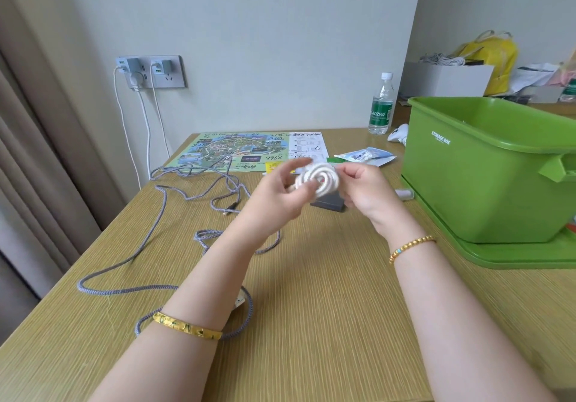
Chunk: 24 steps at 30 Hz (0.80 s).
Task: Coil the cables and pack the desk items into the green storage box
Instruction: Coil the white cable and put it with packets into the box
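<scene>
**White cable coiled in both hands, above the table**

Left: grey braided cable [174,214], loose on my table [311,292]. Centre: my left hand [277,192], fingers curled, thumb pinching the white cable coil [319,178]; my right hand [364,189], fingers pinching the coil's other edge. Coil held above the table, over a grey block [330,203]. Right: green storage box [486,180], open, standing on its lid [514,256].
</scene>
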Available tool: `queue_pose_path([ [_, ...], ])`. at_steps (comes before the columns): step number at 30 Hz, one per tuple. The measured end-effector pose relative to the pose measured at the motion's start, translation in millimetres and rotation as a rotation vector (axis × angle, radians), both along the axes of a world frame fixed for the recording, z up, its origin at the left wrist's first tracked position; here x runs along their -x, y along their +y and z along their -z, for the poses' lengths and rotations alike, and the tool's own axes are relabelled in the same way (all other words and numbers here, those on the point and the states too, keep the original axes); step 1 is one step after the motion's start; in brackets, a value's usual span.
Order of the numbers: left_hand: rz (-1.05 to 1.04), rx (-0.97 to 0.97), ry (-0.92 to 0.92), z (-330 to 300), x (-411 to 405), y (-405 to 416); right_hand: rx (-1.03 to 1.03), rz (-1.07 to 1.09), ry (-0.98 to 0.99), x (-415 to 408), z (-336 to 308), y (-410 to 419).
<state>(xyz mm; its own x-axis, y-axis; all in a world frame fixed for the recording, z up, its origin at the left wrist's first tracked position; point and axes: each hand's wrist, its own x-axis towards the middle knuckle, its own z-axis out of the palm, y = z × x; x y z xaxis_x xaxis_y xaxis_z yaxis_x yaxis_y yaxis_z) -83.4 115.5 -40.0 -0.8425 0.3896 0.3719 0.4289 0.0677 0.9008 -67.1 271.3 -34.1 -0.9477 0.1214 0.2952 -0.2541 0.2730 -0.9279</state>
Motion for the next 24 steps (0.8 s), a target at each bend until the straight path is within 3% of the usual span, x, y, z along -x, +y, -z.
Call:
queue_pose_path([
  [2, -0.097, -0.125, -0.051, 0, 5, -3, -0.097, -0.037, -0.037, 1, 4, -4],
  [6, -0.284, -0.156, -0.119, 7, 15, -6, -0.236, -0.115, -0.091, 4, 11, -15],
  [11, -0.445, 0.032, -0.078, 20, 25, -5, -0.370, -0.161, -0.112, 4, 16, -25],
  [15, -0.543, 0.115, -0.047, 23, 27, -1, -0.741, -0.040, 0.000, 2, 18, -38],
  [17, -0.569, 0.148, -0.025, 23, 27, -1, -0.819, 0.007, 0.058, 0, 19, -41],
  [19, -0.549, 0.214, -0.002, 22, 25, 0, -0.746, 0.031, 0.074, -1, 19, -42],
  [24, -0.324, 0.180, -0.104, 15, 19, 0, -0.223, -0.038, 0.064, -2, 11, -37],
])
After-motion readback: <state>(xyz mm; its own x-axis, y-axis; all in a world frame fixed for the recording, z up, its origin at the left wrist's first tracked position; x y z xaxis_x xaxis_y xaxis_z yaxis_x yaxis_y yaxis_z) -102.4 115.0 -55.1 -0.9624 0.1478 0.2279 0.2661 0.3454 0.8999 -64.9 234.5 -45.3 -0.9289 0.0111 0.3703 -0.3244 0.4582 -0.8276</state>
